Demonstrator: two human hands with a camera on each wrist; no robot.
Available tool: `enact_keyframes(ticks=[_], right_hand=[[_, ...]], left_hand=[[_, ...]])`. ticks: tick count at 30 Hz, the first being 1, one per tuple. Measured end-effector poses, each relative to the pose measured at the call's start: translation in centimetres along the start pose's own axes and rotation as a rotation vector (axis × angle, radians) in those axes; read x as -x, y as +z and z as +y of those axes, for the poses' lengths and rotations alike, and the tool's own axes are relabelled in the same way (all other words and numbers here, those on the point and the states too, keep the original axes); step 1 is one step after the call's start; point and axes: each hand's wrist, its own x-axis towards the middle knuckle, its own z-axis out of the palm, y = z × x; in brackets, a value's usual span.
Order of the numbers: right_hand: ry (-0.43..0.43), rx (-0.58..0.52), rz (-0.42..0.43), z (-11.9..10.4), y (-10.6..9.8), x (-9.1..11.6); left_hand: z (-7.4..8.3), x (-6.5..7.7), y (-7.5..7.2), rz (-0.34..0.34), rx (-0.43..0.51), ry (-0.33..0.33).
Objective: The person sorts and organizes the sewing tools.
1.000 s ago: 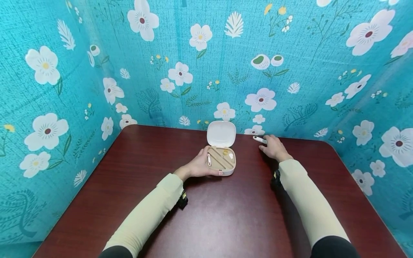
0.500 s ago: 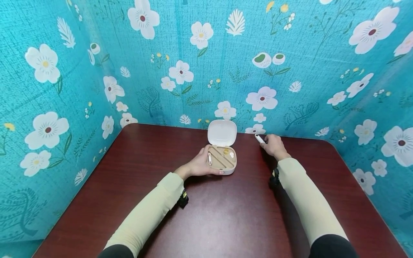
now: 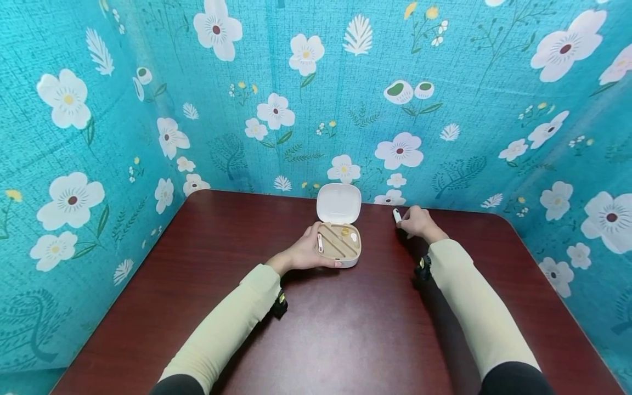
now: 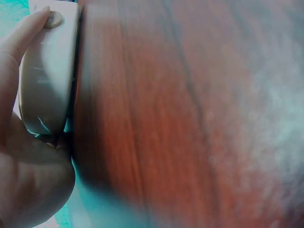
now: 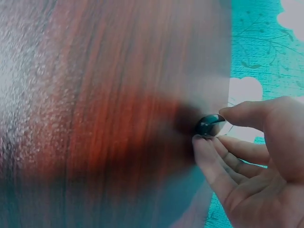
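A small white case (image 3: 349,263) stands on the table with its lid (image 3: 338,203) raised at the back. My left hand (image 3: 302,253) grips it by its left side, thumb along the front. In the left wrist view that thumb lies by a round button (image 4: 55,20) on the case wall (image 4: 50,80). Inside is a beige tray (image 3: 333,246) with slanted grooves. It bears a slim white piece (image 3: 320,243), a yellow ring-like piece (image 3: 345,231) and a white piece (image 3: 354,237). My right hand (image 3: 419,224) pinches a short white stick (image 3: 397,215) with a dark oval end (image 5: 205,126).
The dark red-brown table (image 3: 345,329) has rounded far corners. A turquoise flowered cloth (image 3: 306,109) hangs close behind its back edge and along both sides. My right hand is near that back edge. Black wrist devices (image 3: 280,305) sit on both forearms.
The white stick has swung from nearly level to more upright in the right fingers, and the right hand has shifted slightly. The left hand and case stay put.
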Motion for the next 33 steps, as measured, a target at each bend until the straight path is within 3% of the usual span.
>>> enact_keyframes(ticks=[9,33], right_hand=[[-0.043,-0.055,-0.035,-0.5,0.5,0.7],[-0.119,-0.104,0.017,-1.9,1.8,2.6]], left_hand=[[-0.1,0.2,0.1,0.01,0.02,0.006],[-0.1,-0.1,0.1,0.012,0.027,0.013]])
